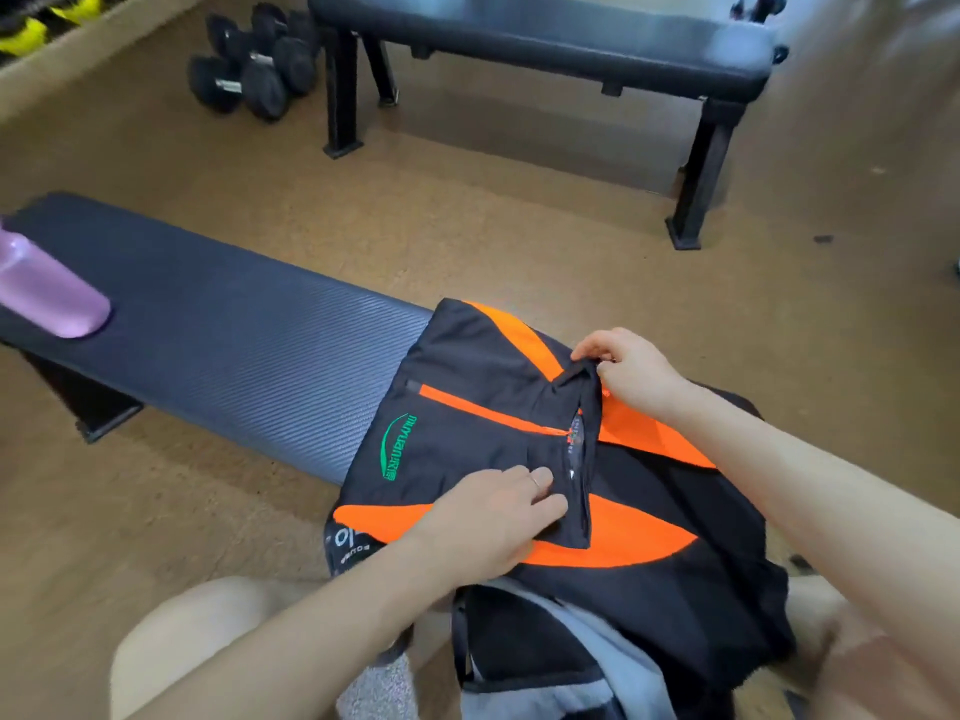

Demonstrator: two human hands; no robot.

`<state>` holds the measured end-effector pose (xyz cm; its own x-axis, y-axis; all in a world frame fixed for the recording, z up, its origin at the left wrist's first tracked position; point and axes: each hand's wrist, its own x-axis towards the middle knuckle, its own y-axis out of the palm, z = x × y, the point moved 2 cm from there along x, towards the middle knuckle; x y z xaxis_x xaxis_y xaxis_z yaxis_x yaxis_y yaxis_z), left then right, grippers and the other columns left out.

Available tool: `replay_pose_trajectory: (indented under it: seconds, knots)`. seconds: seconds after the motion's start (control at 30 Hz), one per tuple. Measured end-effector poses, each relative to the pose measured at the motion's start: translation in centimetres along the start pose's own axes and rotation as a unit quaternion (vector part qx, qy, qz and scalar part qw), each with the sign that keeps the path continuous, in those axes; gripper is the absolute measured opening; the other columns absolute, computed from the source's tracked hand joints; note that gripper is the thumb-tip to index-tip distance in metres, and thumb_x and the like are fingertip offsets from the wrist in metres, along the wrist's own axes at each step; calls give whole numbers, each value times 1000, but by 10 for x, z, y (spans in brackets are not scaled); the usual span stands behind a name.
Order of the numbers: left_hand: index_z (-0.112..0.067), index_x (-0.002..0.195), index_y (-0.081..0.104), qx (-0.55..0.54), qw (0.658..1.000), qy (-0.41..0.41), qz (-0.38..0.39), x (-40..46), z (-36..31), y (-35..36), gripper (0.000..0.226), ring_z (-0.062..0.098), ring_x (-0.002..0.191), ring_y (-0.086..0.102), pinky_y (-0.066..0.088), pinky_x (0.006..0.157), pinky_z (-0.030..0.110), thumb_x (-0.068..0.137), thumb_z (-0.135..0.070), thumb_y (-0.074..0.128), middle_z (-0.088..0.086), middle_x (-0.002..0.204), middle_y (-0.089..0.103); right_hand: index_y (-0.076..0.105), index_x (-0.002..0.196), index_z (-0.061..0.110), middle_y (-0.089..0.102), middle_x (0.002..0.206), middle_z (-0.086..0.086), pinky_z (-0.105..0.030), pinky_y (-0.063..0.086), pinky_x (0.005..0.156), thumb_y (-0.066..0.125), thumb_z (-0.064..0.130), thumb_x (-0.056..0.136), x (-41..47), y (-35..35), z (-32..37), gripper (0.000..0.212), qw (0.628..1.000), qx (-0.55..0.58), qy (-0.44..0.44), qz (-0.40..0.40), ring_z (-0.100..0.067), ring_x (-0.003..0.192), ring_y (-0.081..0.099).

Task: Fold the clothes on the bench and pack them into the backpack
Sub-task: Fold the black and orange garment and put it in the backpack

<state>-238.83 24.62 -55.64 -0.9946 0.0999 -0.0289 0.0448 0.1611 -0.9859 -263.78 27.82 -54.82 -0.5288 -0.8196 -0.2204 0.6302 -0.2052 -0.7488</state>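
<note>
A black and orange jacket [467, 387] with a green logo lies folded on the near end of the dark padded bench [234, 330]. My right hand [631, 374] pinches the far corner of its black collar and lifts it a little. My left hand [498, 517] rests on the near side of the collar, fingers bent onto the cloth. Below the jacket, between my knees, sits the black and grey backpack [545, 662], partly covered by the jacket's lower edge.
A pink water bottle [47, 288] lies on the bench's far left end. A second black bench [545, 44] stands across the brown floor, with several black dumbbells [254, 65] beside it. My bare knee [208, 641] is at the bottom left.
</note>
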Motion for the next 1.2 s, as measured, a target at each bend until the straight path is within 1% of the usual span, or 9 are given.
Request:
replay_pose_trajectory:
  seconds: [0.17, 0.27, 0.4, 0.5, 0.57, 0.77, 0.87, 1.07, 1.2]
  knots:
    - [-20, 102, 47, 0, 1000, 9, 8, -7, -2, -2, 26, 24, 76, 50, 43, 59, 37, 83, -31, 61, 2, 97, 49, 70, 111, 15, 57, 106, -2, -43, 46, 95, 46, -2, 84, -20, 10, 16, 39, 988, -126, -85, -8, -28, 109, 51]
    - [-23, 102, 52, -66, 997, -29, 2, -15, 11, -24, 27, 22, 87, 53, 47, 72, 39, 93, -49, 54, -2, 100, 49, 70, 96, 3, 60, 103, -18, -48, 49, 81, 58, 2, 75, -37, 26, 22, 25, 958, -244, -128, -78, -41, 101, 53]
    - [-26, 112, 52, -127, 942, -301, -82, -41, 75, -53, 32, 21, 104, 57, 49, 86, 42, 91, -51, 54, -3, 110, 52, 67, 114, 3, 59, 112, -17, -48, 50, 83, 56, 4, 79, -59, 51, 48, 36, 965, -194, -129, -124, -39, 103, 52]
    - [-17, 127, 45, -164, 852, -497, -19, -68, 119, -49, 62, 28, 113, 55, 48, 91, 44, 85, -56, 67, 4, 121, 51, 58, 132, 9, 55, 126, -14, -47, 49, 91, 54, 16, 93, -70, 74, 56, 39, 980, -144, -92, -104, -34, 113, 51]
    - [-15, 117, 47, -222, 808, -546, 13, -79, 128, -40, 62, 25, 104, 58, 50, 87, 41, 81, -59, 72, 2, 115, 55, 51, 141, 13, 47, 140, -13, -45, 44, 103, 50, 25, 98, -73, 83, 50, 45, 986, -142, -43, -75, -32, 128, 44]
    - [-14, 103, 54, -307, 771, -557, 1, -75, 125, -32, 45, 19, 90, 59, 44, 70, 35, 81, -46, 78, 0, 96, 63, 47, 145, 15, 47, 141, -9, -41, 39, 110, 52, 29, 101, -73, 79, 59, 47, 995, -28, -21, -95, -27, 133, 39]
    - [-16, 102, 59, -350, 770, -533, -19, -70, 119, -39, 31, 16, 95, 62, 48, 77, 35, 83, -32, 77, -3, 100, 65, 44, 147, 20, 48, 141, -5, -40, 41, 108, 52, 33, 101, -72, 71, 70, 49, 995, 50, 2, -81, -23, 131, 44]
    - [-28, 105, 54, -327, 835, -438, -58, -53, 86, -66, 24, 2, 88, 57, 42, 71, 21, 88, -22, 69, -10, 99, 63, 37, 150, 21, 59, 116, -1, -32, 43, 83, 59, 47, 96, -48, 54, 106, 65, 984, 168, 48, -14, -21, 113, 59]
    - [-28, 117, 50, -292, 863, -407, -63, -46, 68, -75, 32, 4, 84, 58, 45, 70, 26, 90, -23, 66, -5, 97, 65, 27, 154, 17, 52, 144, -11, -33, 45, 92, 60, 58, 90, -14, 48, 143, 83, 983, 168, 68, 17, -33, 126, 55]
